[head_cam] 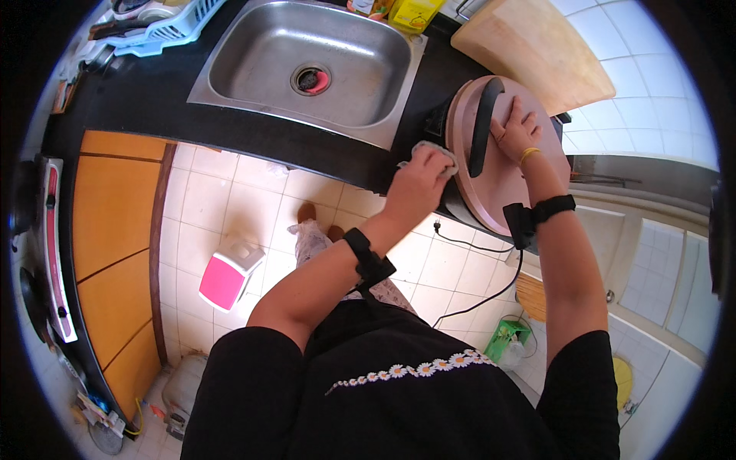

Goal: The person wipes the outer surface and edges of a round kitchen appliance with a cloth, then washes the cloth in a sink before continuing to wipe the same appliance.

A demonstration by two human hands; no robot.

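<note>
My left hand (415,187) grips a bunched greyish cloth (452,167) at the counter's front edge, close against the near side of a round pink-lidded appliance. This looks like an electric griddle, and its flat lid (549,132) carries a long black handle (485,126). My right hand (517,137) lies on top of the lid with its fingers spread, right of the handle, holding nothing. The appliance stands at the right end of the black countertop (276,129), tilted in view. Its underside is mostly hidden.
Left of the appliance is a stainless steel sink (259,63). A wooden cutting board (529,52) leans on the tiled wall behind. A yellow bottle (414,14) stands by the sink, a blue dish rack (167,29) far left. A black cord with a plug (437,227) hangs below the counter.
</note>
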